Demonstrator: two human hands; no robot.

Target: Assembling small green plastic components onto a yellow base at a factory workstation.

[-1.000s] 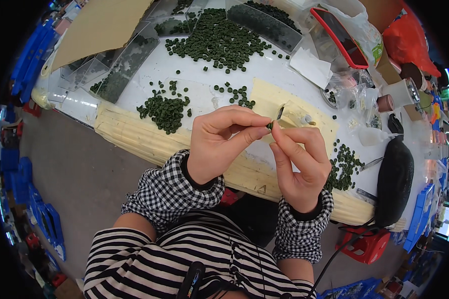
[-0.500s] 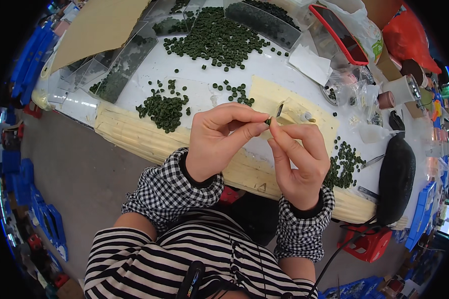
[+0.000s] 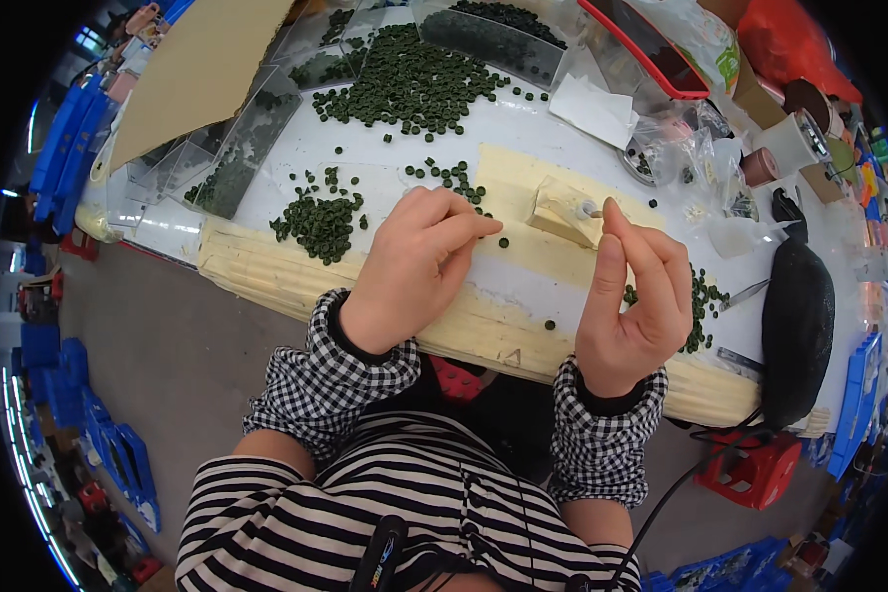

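My left hand [image 3: 414, 268] hovers over the near part of the table with its index finger stretched to the right and nothing visible in it. Just off that fingertip lies one small dark green bead-like piece [image 3: 503, 242]. My right hand [image 3: 636, 311] is raised at the right, thumb and index finger apart. Its index fingertip is at the short brownish tip of a small grey fitting [image 3: 590, 209] on a tape-wrapped block [image 3: 563, 209]; whether they touch is hard to tell. Another green piece [image 3: 550, 325] rests near the table edge between my hands.
A small heap of green pieces [image 3: 318, 225] lies left of my left hand, a large heap [image 3: 414, 79] farther back. More pieces [image 3: 703, 306] sit beyond my right hand. Clear trays [image 3: 257, 138], cardboard [image 3: 192, 79], a red-cased phone [image 3: 651, 49] and a black pouch [image 3: 797, 326] surround the work area.
My hands have come apart from their pinch on a green piece. The left moved slightly down and left; the right moved right to the block. Single green pieces now show between them.
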